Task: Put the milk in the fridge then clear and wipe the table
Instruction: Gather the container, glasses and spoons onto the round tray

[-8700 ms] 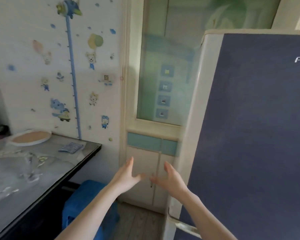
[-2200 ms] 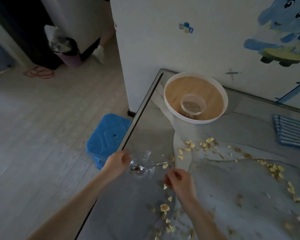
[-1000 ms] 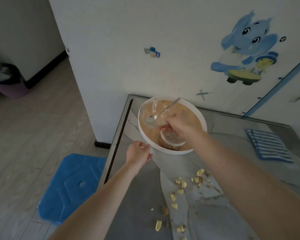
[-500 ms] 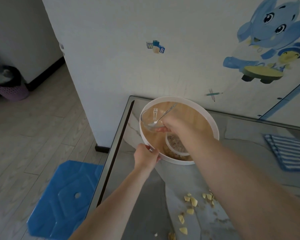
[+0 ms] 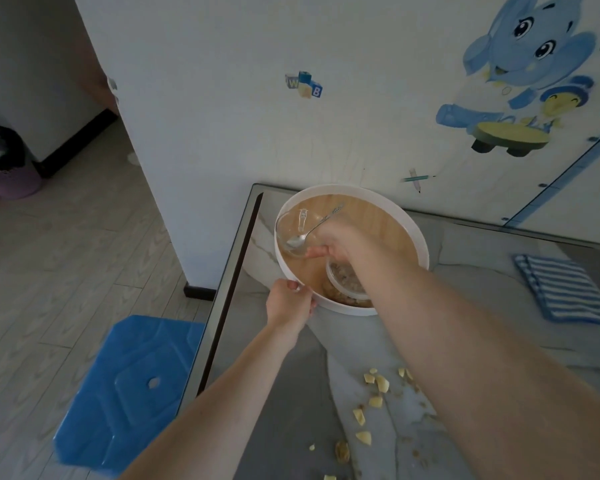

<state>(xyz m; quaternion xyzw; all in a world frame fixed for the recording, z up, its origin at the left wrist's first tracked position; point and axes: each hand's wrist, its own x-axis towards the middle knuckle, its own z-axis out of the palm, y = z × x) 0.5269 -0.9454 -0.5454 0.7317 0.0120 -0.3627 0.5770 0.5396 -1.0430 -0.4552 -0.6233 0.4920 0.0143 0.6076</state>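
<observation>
A round white tray (image 5: 417, 233) with a wooden floor sits at the table's far left corner. My right hand (image 5: 340, 239) holds a clear glass bowl (image 5: 293, 225) with a metal spoon (image 5: 314, 228) in it, low over the tray's left side. A small plastic cup (image 5: 343, 282) of brown scraps stands in the tray, partly hidden by my right forearm. My left hand (image 5: 290, 306) grips the tray's near rim. Yellow food scraps (image 5: 374, 393) lie scattered on the grey marble table (image 5: 291, 393). No milk is in view.
A blue striped cloth (image 5: 568, 289) lies on the table at the right. A blue plastic stool (image 5: 129, 386) stands on the floor left of the table. A bin (image 5: 4, 157) stands at the far left. The wall with stickers rises directly behind the tray.
My right hand has carried the glass bowl with the spoon from the table's near edge to the tray. My left hand has moved up and taken hold of the tray's rim.
</observation>
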